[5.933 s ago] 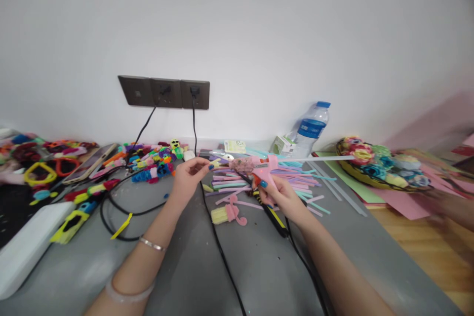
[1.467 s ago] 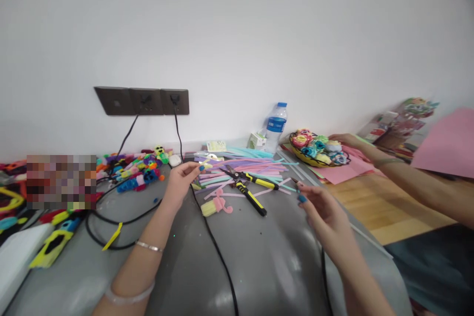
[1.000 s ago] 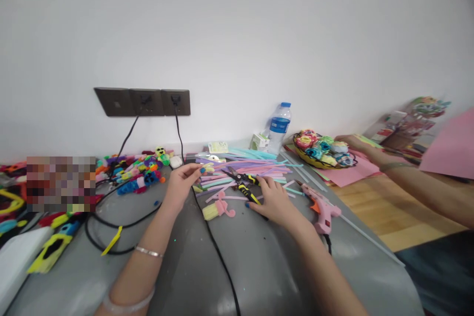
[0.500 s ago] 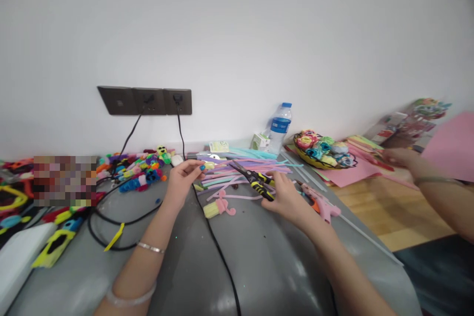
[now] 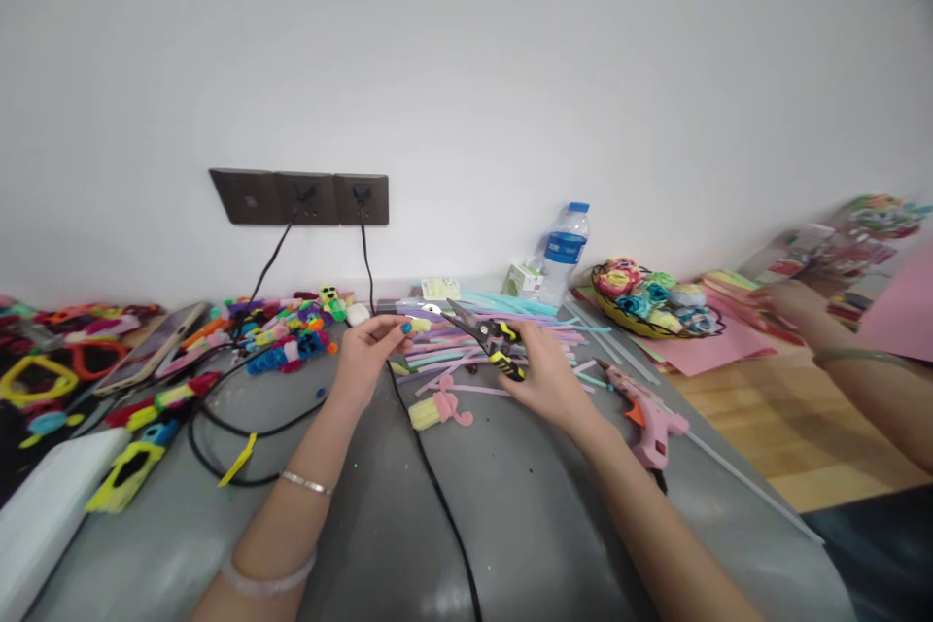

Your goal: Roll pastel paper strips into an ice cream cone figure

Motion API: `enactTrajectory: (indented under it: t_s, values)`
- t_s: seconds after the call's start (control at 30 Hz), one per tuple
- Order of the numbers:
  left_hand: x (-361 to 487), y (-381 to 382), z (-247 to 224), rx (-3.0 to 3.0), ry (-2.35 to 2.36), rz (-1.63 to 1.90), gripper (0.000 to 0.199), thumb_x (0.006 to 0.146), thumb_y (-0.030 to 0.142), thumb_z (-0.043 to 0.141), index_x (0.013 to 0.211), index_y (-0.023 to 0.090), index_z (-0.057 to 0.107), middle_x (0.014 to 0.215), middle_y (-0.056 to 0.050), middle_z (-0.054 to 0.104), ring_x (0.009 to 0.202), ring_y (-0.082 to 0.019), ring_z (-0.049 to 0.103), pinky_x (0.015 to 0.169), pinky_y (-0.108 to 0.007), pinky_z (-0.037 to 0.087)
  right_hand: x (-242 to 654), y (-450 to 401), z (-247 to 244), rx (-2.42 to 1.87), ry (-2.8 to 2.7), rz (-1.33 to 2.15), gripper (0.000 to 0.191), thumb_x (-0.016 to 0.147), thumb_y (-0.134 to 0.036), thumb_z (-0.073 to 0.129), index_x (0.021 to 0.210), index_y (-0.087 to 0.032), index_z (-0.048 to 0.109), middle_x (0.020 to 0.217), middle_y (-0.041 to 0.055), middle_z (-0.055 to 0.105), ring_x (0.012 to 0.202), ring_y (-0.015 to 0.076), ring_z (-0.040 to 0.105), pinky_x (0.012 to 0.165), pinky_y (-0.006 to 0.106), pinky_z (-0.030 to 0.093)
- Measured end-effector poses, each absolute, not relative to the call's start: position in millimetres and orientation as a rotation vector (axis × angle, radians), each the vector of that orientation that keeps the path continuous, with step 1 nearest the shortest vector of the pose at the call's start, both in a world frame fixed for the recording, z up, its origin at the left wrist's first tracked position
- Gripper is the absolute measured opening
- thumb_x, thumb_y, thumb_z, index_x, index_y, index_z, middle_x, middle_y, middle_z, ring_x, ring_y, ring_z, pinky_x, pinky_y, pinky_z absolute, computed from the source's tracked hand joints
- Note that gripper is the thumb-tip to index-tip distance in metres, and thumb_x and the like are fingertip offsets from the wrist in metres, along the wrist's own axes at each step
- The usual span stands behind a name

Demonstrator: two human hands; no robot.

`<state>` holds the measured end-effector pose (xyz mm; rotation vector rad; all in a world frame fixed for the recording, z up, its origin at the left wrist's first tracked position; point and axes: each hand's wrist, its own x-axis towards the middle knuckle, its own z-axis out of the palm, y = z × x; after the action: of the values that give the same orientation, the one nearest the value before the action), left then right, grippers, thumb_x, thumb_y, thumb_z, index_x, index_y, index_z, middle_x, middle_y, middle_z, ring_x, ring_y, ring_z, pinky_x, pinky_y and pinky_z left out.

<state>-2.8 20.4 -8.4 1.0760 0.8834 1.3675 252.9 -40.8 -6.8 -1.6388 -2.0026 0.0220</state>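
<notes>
My left hand [image 5: 370, 355] pinches a small pale-yellow fuzzy piece [image 5: 421, 325] between thumb and fingertips. Black-and-yellow snips [image 5: 490, 338] are in my right hand [image 5: 545, 371], jaws parted and tips pointing left, close to that yellow piece. Beneath and behind both hands lies a spread of pastel pipe cleaners [image 5: 502, 311]. A yellow and pink pipe-cleaner figure [image 5: 435, 410] with curled ends rests on the grey table [image 5: 510, 525] just in front. Right of my right hand lies a pink glue gun [image 5: 652, 428].
Black cables [image 5: 430, 466] cross the table from wall sockets [image 5: 300, 198]. A water bottle [image 5: 566, 251] and a small box [image 5: 523, 280] stand at the wall. Colourful fuzzy crafts [image 5: 292, 340] and a phone [image 5: 153, 348] lie left. Another person's arm [image 5: 852, 340] reaches in beside a flower basket [image 5: 660, 301].
The snips' jaws have spread apart and my right hand has shifted slightly left, leaving the glue gun more exposed. My left hand keeps its pinch. The view has turned slightly left.
</notes>
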Motion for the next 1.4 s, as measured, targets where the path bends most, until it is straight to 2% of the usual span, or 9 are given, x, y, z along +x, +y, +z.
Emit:
enactTrajectory:
  t_s: [0.23, 0.33, 0.5, 0.63, 0.73, 0.83, 1.0, 1.17, 1.4]
  values:
    - [-4, 22, -5, 1.033, 0.903, 1.398, 0.035, 0.054, 0.037, 0.087, 0.078, 0.015, 0.076, 0.066, -0.004, 0.072, 0.056, -0.014, 0.064, 0.061, -0.028, 0.057, 244, -15, -18, -1.946, -1.932, -0.037, 0.052, 0.072, -0.03, 0.062, 0.121, -0.015, 0.054, 0.115, 0.0166, 0.059, 0.106, 0.0357, 0.052, 0.088, 0.043, 0.038]
    - [-4, 21, -6, 1.076, 0.911, 1.397, 0.033, 0.057, 0.037, 0.085, 0.08, 0.015, 0.076, 0.066, -0.004, 0.072, 0.057, -0.014, 0.065, 0.062, -0.028, 0.056, 243, -11, -27, -2.168, -1.844, 0.033, 0.051, 0.074, -0.033, 0.063, 0.12, -0.012, 0.056, 0.118, 0.0197, 0.057, 0.108, 0.0383, 0.052, 0.088, 0.046, 0.039]
    - [-2, 20, -7, 1.168, 0.93, 1.389, 0.033, 0.061, 0.04, 0.082, 0.082, 0.015, 0.073, 0.067, -0.004, 0.072, 0.06, -0.016, 0.067, 0.063, -0.029, 0.056, 241, -6, -32, -2.179, -1.812, 0.028, 0.052, 0.078, -0.04, 0.063, 0.12, -0.01, 0.06, 0.119, 0.0221, 0.056, 0.11, 0.0401, 0.051, 0.09, 0.051, 0.039]
    - [-2, 20, -8, 1.183, 0.951, 1.4, 0.034, 0.062, 0.041, 0.081, 0.082, 0.016, 0.072, 0.066, -0.003, 0.07, 0.059, -0.017, 0.067, 0.063, -0.03, 0.057, 237, -1, -17, -1.979, -1.734, 0.05, 0.039, 0.084, -0.041, 0.058, 0.11, -0.013, 0.067, 0.11, 0.0189, 0.061, 0.107, 0.0368, 0.053, 0.094, 0.052, 0.039]
    - [-2, 23, -12, 1.19, 0.962, 1.413, 0.032, 0.062, 0.04, 0.081, 0.082, 0.015, 0.072, 0.067, -0.003, 0.071, 0.059, -0.016, 0.067, 0.063, -0.03, 0.057, 227, 8, 2, -1.567, -1.691, 0.2, 0.025, 0.084, -0.033, 0.056, 0.099, -0.018, 0.068, 0.1, 0.0115, 0.066, 0.098, 0.0277, 0.058, 0.092, 0.044, 0.043]
    - [-2, 26, -16, 1.205, 0.969, 1.42, 0.03, 0.064, 0.039, 0.08, 0.082, 0.016, 0.072, 0.068, -0.003, 0.071, 0.059, -0.016, 0.067, 0.063, -0.029, 0.057, 210, 23, 13, -1.23, -1.652, 0.47, 0.017, 0.084, -0.03, 0.056, 0.091, -0.018, 0.067, 0.089, 0.0061, 0.067, 0.083, 0.0198, 0.061, 0.081, 0.035, 0.047]
    - [-1, 27, -18, 1.203, 0.998, 1.416, 0.028, 0.064, 0.037, 0.08, 0.082, 0.016, 0.074, 0.069, -0.003, 0.072, 0.059, -0.016, 0.068, 0.063, -0.028, 0.057, 188, 46, 3, -0.999, -1.584, 0.855, 0.023, 0.081, -0.042, 0.061, 0.082, -0.019, 0.06, 0.07, 0.0002, 0.059, 0.066, 0.0149, 0.053, 0.065, 0.029, 0.043]
    - [2, 25, -16, 1.185, 1.023, 1.396, 0.03, 0.062, 0.038, 0.081, 0.081, 0.016, 0.075, 0.07, -0.004, 0.073, 0.059, -0.016, 0.067, 0.063, -0.029, 0.059, 188, 49, -15, -0.932, -1.467, 1.045, 0.032, 0.078, -0.05, 0.066, 0.082, -0.02, 0.058, 0.073, -0.0002, 0.057, 0.069, 0.0146, 0.052, 0.068, 0.028, 0.043]
    - [3, 25, -16, 1.21, 1.051, 1.383, 0.029, 0.064, 0.037, 0.08, 0.081, 0.015, 0.075, 0.067, -0.003, 0.072, 0.058, -0.016, 0.067, 0.061, -0.028, 0.059, 188, 39, -9, -0.877, -1.5, 1.204, 0.028, 0.079, -0.046, 0.068, 0.082, -0.019, 0.059, 0.075, -0.0003, 0.055, 0.071, 0.0139, 0.052, 0.069, 0.027, 0.044]
